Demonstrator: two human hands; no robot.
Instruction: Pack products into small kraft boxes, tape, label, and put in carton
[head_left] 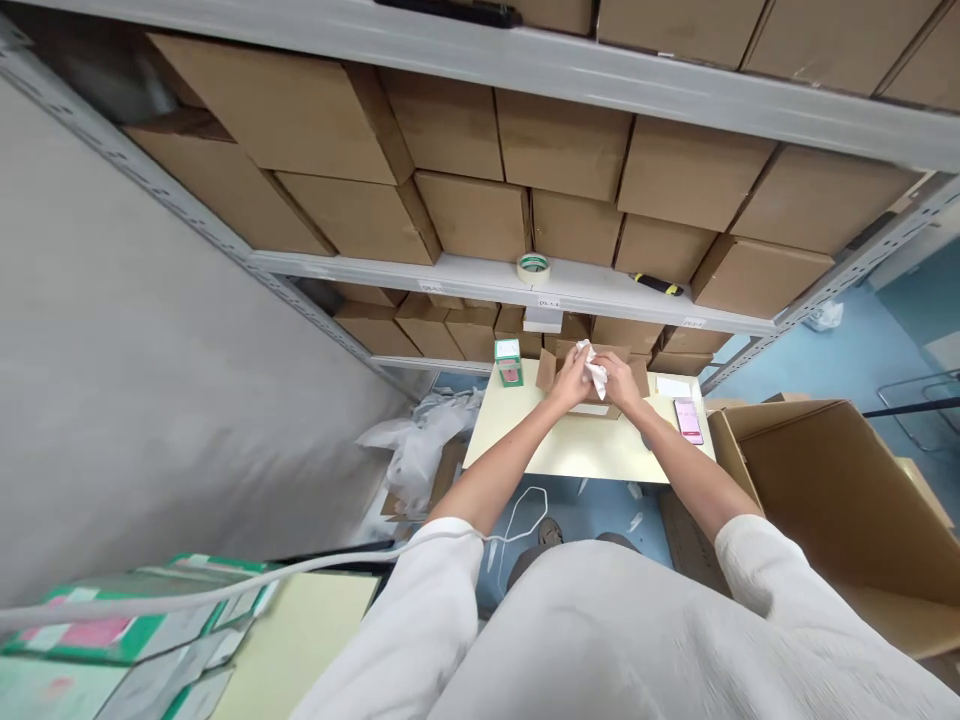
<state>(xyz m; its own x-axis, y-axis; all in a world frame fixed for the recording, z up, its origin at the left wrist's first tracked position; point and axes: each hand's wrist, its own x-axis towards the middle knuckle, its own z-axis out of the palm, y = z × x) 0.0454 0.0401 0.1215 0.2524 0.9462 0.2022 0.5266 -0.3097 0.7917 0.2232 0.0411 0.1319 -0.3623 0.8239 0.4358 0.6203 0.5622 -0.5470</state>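
Note:
Both of my hands are raised over an open cardboard box (577,408) on a small pale yellow table (559,460). Between them is a crumpled piece of white paper or tissue (595,372). My left hand (571,378) grips its left side with bent fingers, and my right hand (619,380) closes on its right side. The inside of the box is mostly hidden behind my hands. To the left of the box a small green and white carton (508,363) stands upright. A phone (688,421) with a lit pink screen lies at the table's right side.
Grey metal shelving (465,280) full of cardboard boxes rises behind the table. A tape roll (533,268) and a yellow-black utility knife (657,284) lie on one shelf. A large open carton (832,480) stands right; plastic bags (424,450) lie left. A white cable (322,568) crosses the lower left.

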